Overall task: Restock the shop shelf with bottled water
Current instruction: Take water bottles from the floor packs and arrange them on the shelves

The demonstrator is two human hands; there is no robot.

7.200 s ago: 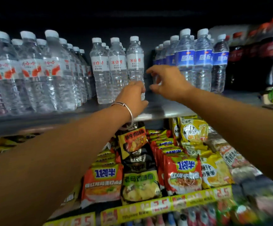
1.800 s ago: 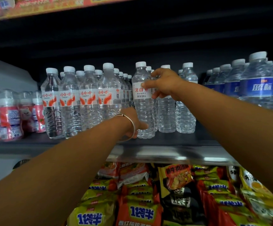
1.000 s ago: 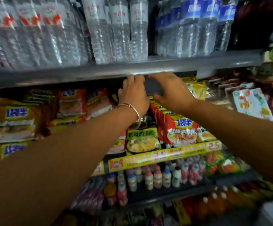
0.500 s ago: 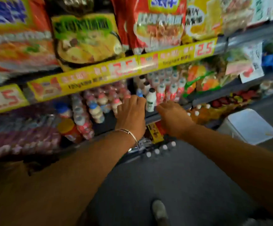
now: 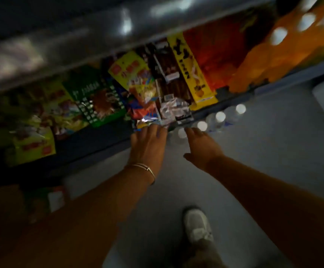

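Both arms had dropped from the water shelf up top, past the noodle packs, and the person's gaze had swung down to the floor with them. By now the left hand [image 5: 147,144], a thin bracelet [image 5: 141,167] on its wrist, reached out with fingers straight and holding nothing, its tips at the edge of the crinkled snack packets [image 5: 153,93] on the bottom shelf [image 5: 91,140]. To its side the right hand [image 5: 199,146] was likewise spread and empty, nearly at the nearest white cap of the water bottles [image 5: 218,118] standing in a cluster on the grey floor [image 5: 273,151], tight against the shelf's base. Everything was smeared with motion, so I could not tell how many bottles there were, or whether they were still wrapped together. To my eye the risk lay in that speed: a hurried grab at a cap could tip one bottle into its neighbours, and the left hand, so close to the loose packets, could drag some off the ledge. One pale shoe [image 5: 197,225] was planted not far behind the hands, where a rolling bottle might end up underfoot
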